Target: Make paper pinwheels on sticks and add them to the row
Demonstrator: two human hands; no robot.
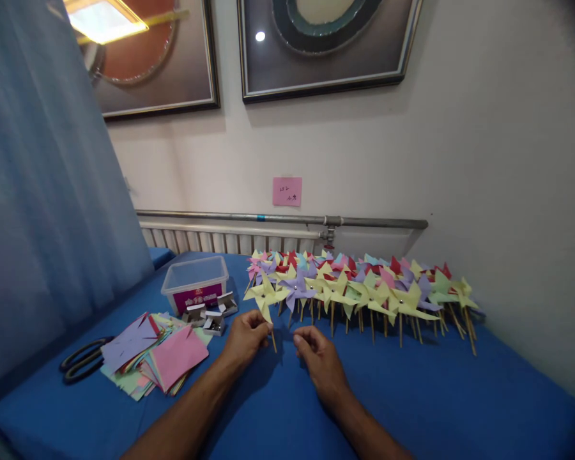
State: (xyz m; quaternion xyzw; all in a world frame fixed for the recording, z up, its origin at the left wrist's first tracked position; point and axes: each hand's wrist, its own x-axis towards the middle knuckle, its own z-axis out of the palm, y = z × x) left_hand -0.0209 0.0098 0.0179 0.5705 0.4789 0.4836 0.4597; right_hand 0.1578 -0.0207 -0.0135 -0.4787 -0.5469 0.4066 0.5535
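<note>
My left hand [247, 337] is closed, pinching a yellow paper pinwheel [266, 295] by its thin wooden stick just below the blades. The stick's lower end pokes out under my fingers, tilted slightly. To the right, my right hand [320, 364] hovers over the blue cloth with its fingers curled in toward the thumb; nothing shows between them. Beyond both hands stand rows of finished pinwheels [333, 289] in yellow, purple, red, green and pink, packed close together on their sticks.
Left of my hands lie stacked coloured paper squares [179, 358], cut at the corners, and black-handled scissors [84, 361]. Small open boxes [214, 323] of metal bits sit by a clear plastic tub [195, 281]. A radiator [211, 241] and pipe run along the wall; a curtain [52, 191] hangs left.
</note>
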